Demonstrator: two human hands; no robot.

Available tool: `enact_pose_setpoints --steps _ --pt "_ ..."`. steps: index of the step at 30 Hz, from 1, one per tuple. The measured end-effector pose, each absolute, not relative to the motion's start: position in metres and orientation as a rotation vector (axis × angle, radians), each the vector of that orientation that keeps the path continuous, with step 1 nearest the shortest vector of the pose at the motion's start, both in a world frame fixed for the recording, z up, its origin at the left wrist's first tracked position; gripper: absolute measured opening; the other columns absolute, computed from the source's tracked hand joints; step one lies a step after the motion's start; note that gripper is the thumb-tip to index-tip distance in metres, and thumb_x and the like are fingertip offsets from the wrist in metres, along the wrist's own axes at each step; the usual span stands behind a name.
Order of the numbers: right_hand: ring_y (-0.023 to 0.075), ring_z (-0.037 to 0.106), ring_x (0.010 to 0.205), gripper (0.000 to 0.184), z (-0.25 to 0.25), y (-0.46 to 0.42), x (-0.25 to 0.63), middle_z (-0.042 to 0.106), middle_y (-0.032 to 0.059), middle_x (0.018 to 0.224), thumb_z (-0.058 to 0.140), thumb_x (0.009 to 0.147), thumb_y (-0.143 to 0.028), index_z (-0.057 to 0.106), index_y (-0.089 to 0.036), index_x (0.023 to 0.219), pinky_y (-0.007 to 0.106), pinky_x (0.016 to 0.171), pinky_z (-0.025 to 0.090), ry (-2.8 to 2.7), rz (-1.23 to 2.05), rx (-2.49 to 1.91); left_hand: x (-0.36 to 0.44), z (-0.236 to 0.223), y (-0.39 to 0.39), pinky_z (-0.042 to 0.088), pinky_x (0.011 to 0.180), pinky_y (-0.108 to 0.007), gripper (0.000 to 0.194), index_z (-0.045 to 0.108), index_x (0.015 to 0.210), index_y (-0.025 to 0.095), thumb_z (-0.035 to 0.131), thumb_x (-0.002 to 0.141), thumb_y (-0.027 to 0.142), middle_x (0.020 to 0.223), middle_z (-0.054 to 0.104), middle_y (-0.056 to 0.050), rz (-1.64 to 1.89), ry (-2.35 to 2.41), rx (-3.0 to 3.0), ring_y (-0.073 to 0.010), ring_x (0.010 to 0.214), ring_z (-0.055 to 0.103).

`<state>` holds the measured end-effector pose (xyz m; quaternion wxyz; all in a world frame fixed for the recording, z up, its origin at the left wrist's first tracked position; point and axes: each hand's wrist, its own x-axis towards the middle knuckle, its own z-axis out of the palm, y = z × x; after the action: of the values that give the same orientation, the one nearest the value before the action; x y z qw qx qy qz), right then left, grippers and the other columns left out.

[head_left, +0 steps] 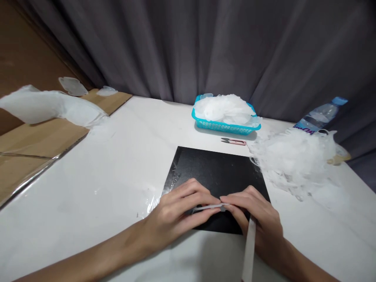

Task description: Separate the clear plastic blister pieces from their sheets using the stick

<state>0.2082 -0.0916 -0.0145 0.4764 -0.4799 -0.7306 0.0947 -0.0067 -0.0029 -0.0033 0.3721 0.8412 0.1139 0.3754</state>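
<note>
Over a black square mat (217, 168), a thin, pale translucent piece (202, 207) is pinched at its edge between the fingertips of both hands. My left hand (185, 205) grips it from the left, fingers closed and the palm hiding part of it. From the right, the thumb and forefinger of my right hand (258, 211) meet it near the left fingertips. A long, flat white strip (249, 250) passes under the right hand and runs down to the bottom of the view. Whether the right fingers hold that strip I cannot tell.
Behind the mat stands a turquoise basket (226, 128) heaped with translucent white pieces. Pink-handled thread snips (234, 141) lie in front of it. To the right are a tangled white plastic heap (296, 160) and a water bottle (320, 115). A filled white bag (53, 105) rests on cardboard (44, 143) at left.
</note>
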Motion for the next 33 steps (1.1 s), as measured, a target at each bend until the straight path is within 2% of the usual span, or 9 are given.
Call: enact_pose_setpoints --steps 7,10,14,18,19,22,27,30,33 --pt "0.0150 0.067 0.077 0.030 -0.017 -0.093 0.210 0.080 0.0024 0.095 0.065 0.095 -0.003 0.070 -0.021 0.118 0.029 0.068 0.054 -1.791 0.221 -1.161 -0.005 -0.002 -0.003 0.054 0.084 -0.025 0.028 0.070 0.121 0.017 0.071 0.095 0.005 0.102 0.071 -0.006 0.950 0.320 2.210 -0.0148 0.093 0.067" --pt "0.0167 0.067 0.076 0.028 -0.011 -0.090 0.220 0.078 0.0022 0.093 0.066 0.094 -0.004 0.072 -0.023 0.114 0.032 0.067 0.052 -1.702 0.120 -1.235 -0.010 0.008 0.008 0.052 0.091 -0.030 0.030 0.067 0.125 0.020 0.075 0.096 0.023 0.108 0.070 -0.006 0.775 0.416 2.352 -0.0190 0.100 0.065" --pt "0.0206 0.065 0.071 0.010 0.008 -0.079 0.261 0.073 0.0043 0.088 0.071 0.096 -0.022 0.075 -0.024 0.105 0.036 0.065 0.049 -1.289 -0.152 -1.494 -0.032 0.016 0.037 0.051 0.097 -0.034 0.058 0.061 0.137 0.027 0.080 0.088 0.051 0.129 0.063 -0.008 0.333 0.537 2.428 -0.0257 0.114 0.062" --pt "0.0303 0.069 0.091 0.028 0.020 -0.065 0.333 0.071 0.0106 0.102 0.062 0.102 -0.037 0.072 -0.022 0.124 0.042 0.074 0.050 -1.094 -0.359 -1.575 -0.051 0.008 0.062 0.048 0.098 -0.032 0.056 0.061 0.136 0.028 0.078 0.089 0.053 0.126 0.062 -0.007 0.161 0.551 2.365 -0.0253 0.116 0.059" --pt "0.0305 0.068 0.084 0.028 0.020 -0.062 0.352 0.070 0.0099 0.095 0.063 0.101 -0.039 0.074 -0.021 0.119 0.042 0.069 0.048 -1.007 -0.534 -1.595 -0.053 0.006 0.066 0.048 0.096 -0.032 0.055 0.061 0.135 0.027 0.077 0.089 0.053 0.123 0.063 -0.007 0.134 0.561 2.345 -0.0248 0.113 0.059" --pt "0.0366 0.063 0.099 0.022 0.013 -0.057 0.397 0.065 0.0096 0.092 0.065 0.100 -0.042 0.075 -0.030 0.115 0.047 0.072 0.049 -1.086 -0.719 -1.885 -0.053 0.005 0.069 0.047 0.082 -0.028 0.044 0.066 0.114 0.022 0.076 0.089 0.057 0.106 0.063 -0.004 0.032 0.618 2.280 -0.0224 0.098 0.058" --pt "0.0491 0.049 0.129 0.053 0.009 -0.056 0.392 0.052 0.0202 0.132 0.071 0.095 -0.037 0.059 -0.025 0.145 0.059 0.085 0.052 -1.175 -0.866 -1.886 -0.045 0.012 0.063 0.042 0.081 -0.027 0.033 0.060 0.088 0.021 0.068 0.097 0.051 0.093 0.058 0.000 -0.052 0.571 2.176 -0.0196 0.094 0.055" --pt "0.0420 0.061 0.113 0.038 0.011 -0.061 0.338 0.063 0.0197 0.115 0.070 0.095 -0.035 0.071 -0.018 0.129 0.058 0.087 0.052 -1.254 -0.918 -1.651 -0.036 0.012 0.053 0.042 0.076 -0.026 0.030 0.057 0.095 0.021 0.065 0.100 0.050 0.096 0.059 0.000 0.079 0.600 2.039 -0.0165 0.087 0.055" --pt "0.0293 0.065 0.096 0.033 0.005 -0.070 0.268 0.070 0.0130 0.111 0.068 0.098 -0.034 0.066 -0.023 0.129 0.043 0.072 0.054 -1.622 -0.329 -1.540 -0.025 0.009 0.038 0.044 0.076 -0.026 0.027 0.059 0.097 0.020 0.062 0.103 0.046 0.099 0.066 -0.001 0.223 0.596 1.939 -0.0165 0.088 0.061"
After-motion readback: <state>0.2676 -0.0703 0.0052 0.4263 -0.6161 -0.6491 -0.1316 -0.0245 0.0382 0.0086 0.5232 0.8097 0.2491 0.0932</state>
